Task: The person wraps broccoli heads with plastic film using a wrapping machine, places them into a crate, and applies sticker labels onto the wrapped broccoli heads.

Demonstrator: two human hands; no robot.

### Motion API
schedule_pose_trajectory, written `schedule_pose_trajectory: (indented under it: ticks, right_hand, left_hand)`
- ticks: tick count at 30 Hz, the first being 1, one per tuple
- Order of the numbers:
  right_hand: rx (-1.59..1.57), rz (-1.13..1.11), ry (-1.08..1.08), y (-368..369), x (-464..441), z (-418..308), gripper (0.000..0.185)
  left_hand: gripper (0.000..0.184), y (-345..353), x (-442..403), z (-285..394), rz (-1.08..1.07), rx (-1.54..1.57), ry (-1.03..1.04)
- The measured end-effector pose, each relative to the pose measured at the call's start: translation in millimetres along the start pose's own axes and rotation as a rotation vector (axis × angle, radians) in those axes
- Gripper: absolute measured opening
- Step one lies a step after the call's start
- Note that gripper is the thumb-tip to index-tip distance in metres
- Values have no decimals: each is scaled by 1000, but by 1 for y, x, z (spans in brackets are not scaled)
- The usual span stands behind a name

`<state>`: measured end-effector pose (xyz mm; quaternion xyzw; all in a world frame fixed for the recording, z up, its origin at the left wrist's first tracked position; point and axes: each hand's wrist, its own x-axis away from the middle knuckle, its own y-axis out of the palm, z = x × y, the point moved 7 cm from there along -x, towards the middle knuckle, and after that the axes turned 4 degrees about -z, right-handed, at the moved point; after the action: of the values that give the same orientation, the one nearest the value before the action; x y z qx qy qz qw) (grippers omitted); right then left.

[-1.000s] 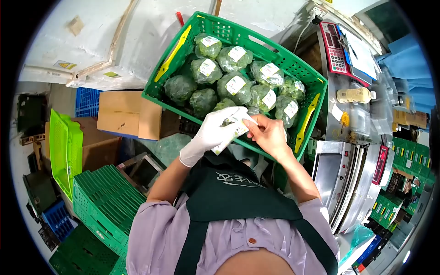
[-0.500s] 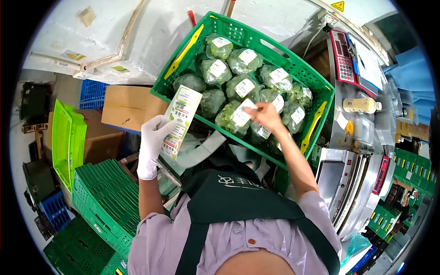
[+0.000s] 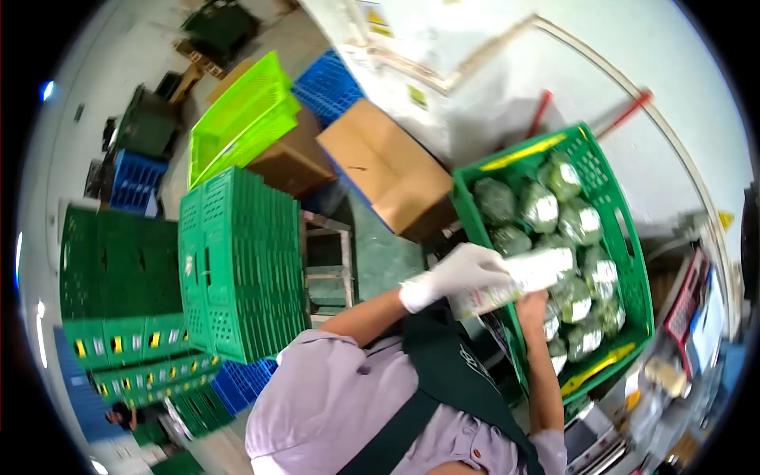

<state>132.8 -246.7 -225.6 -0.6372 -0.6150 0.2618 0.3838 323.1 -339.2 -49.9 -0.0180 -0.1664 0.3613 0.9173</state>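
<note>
My left hand (image 3: pixel 467 271), in a white glove, is closed on a strip of printed labels (image 3: pixel 534 271) above the near side of a green crate (image 3: pixel 640 285). Several wrapped green vegetables (image 3: pixel 580 222) with white labels lie inside the crate. Just under the strip, my right hand (image 3: pixel 532 310) is bare and reaches over the crate's near edge. Its fingers are mostly hidden by the strip, so what they hold cannot be seen.
A cardboard box (image 3: pixel 388 166) stands left of the crate. Further left are a tall stack of green crates (image 3: pixel 237 269) and a lime green basket (image 3: pixel 241 119). A red scale (image 3: pixel 687 309) is at the right. A person (image 3: pixel 120 416) shows far off at lower left.
The view has swung left, so the crate now appears further right. My left hand has brought the label strip over the crate, and my right hand is now beside the strip.
</note>
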Motion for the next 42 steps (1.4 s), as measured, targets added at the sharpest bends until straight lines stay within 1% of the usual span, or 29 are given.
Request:
schedule_pose_trajectory:
  ticks: [1, 3, 5, 7, 9, 10, 11, 13, 14, 15, 16, 17, 19, 20, 22, 23, 25, 26, 27, 28, 29, 30, 31, 32, 33, 35, 39, 41, 42]
  right_hand:
    - [37, -42, -145, 4, 0, -3, 45]
    - [-200, 59, -92, -26, 2, -29, 44]
    - [-260, 28, 30, -36, 5, -13, 45]
    - [-860, 13, 239, -46, 9, 41, 53]
    - [-1565, 48, 165, -111, 21, -39, 47]
    - [-1453, -12, 75, -131, 26, -64, 46]
    - [-1110, 46, 48, -140, 34, -72, 39]
    - [-954, 45, 125, -144, 37, -97, 23]
    - [-980, 43, 141, -143, 40, -107, 11]
    - [-941, 40, 152, -139, 42, -112, 11]
    - [-852, 81, 157, -135, 44, -117, 11]
    - [-760, 122, 170, -132, 48, -122, 12]
    - [-299, 141, 50, -152, 47, -148, 15]
    - [-264, 228, 10, -160, 46, -152, 18]
    - [-436, 149, 124, -159, 42, -133, 17]
    - [-527, 115, 164, -159, 35, -126, 18]
    - [-362, 295, 169, -184, 19, -101, 21]
    - [-387, 344, 242, -192, 8, -75, 23]
    - [-412, 393, 310, -199, -5, -52, 25]
    - [-489, 376, 321, -199, -18, -41, 23]
    - [-567, 357, 327, -200, -30, -33, 22]
    - [-592, 232, 361, -189, -43, -34, 24]
    - [-620, 106, 393, -173, -55, -41, 26]
    - [-521, 87, 292, -157, -67, -46, 29]
    - [-420, 67, 190, -134, -79, -48, 33]
    - [-123, -47, 168, -94, -101, -49, 40]
    - [-139, -116, 240, -73, -111, -45, 41]
    - [-243, -256, 298, -66, -106, -40, 45]
    - [-239, -263, 288, -54, -107, -29, 49]
  left_hand:
    - [30, 5, 0, 3, -20, -9, 28]
    - [33, 11, -2, 6, -34, -75, 65]
    - [33, 15, 0, 11, -32, -113, 110]
    - [33, 20, 0, 6, -73, -132, 65]
    - [31, 24, 0, 1, -90, -125, 87]
    - [31, 24, 0, 4, -93, -124, 87]
    - [31, 27, 1, 8, -129, -171, 87]
    - [32, 37, 1, 10, -178, -213, 87]
    - [36, 32, 2, 30, 45, -279, 357]
    - [40, 27, 11, 48, 276, -338, 625]
    - [48, 37, 4, 40, 22, 15, 528]
    - [34, 44, -1, 33, -73, 144, 515]
    - [19, 43, -4, 28, 87, 82, 477]
    - [10, 40, -2, 27, 200, 67, 408]
    - [15, 36, -2, 12, 166, 120, 174]
    - [20, 32, -1, 9, 108, 22, 60]
    - [21, 22, 6, 3, 9, -35, -31]
    - [22, 13, 12, -8, -23, -10, -71]
    - [20, -2, 20, 3, 13, -16, 26]
    - [19, -18, 25, -8, 57, -23, 34]
    - [19, -37, 33, -12, 97, 23, -152]
    - [19, -58, 40, -21, 237, 57, -108]
    - [17, -74, 49, -17, 336, 85, -240]
    - [15, -87, 55, -27, 459, 209, -215]
    - [14, -99, 59, -43, 500, 238, -189]
    - [13, -107, 63, -42, 571, 290, -126]
    - [12, -105, 67, -42, 539, 262, -193]
    - [14, -104, 65, -50, 526, 271, -187]
    - [14, -102, 63, -51, 508, 264, -184]
